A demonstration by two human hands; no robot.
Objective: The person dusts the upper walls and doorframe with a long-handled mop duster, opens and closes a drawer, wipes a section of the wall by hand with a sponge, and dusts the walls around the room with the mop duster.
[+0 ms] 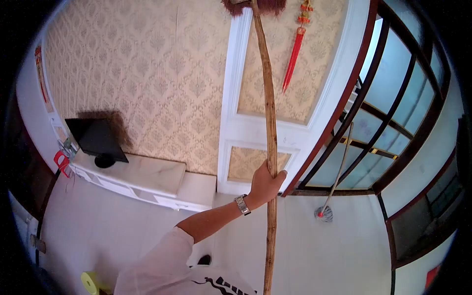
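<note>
My left hand (267, 187), with a metal watch (242, 204) on its wrist, is closed around the long wooden handle of a broom (269, 108). The broom stands nearly upright with its head up. Its dark reddish bristles (272, 6) are cut off by the top edge of the view. Below my hand the handle runs down out of the frame. Behind it is a white panelled door (230, 103) with patterned insets. My right hand is out of view.
A mop (339, 172) leans against the glass-paned partition (383, 118) on the right. At left, a black monitor (96, 137) stands on a low white cabinet (147, 179). A red tasselled ornament (294, 59) hangs on the door. A yellow object (90, 282) sits lower left.
</note>
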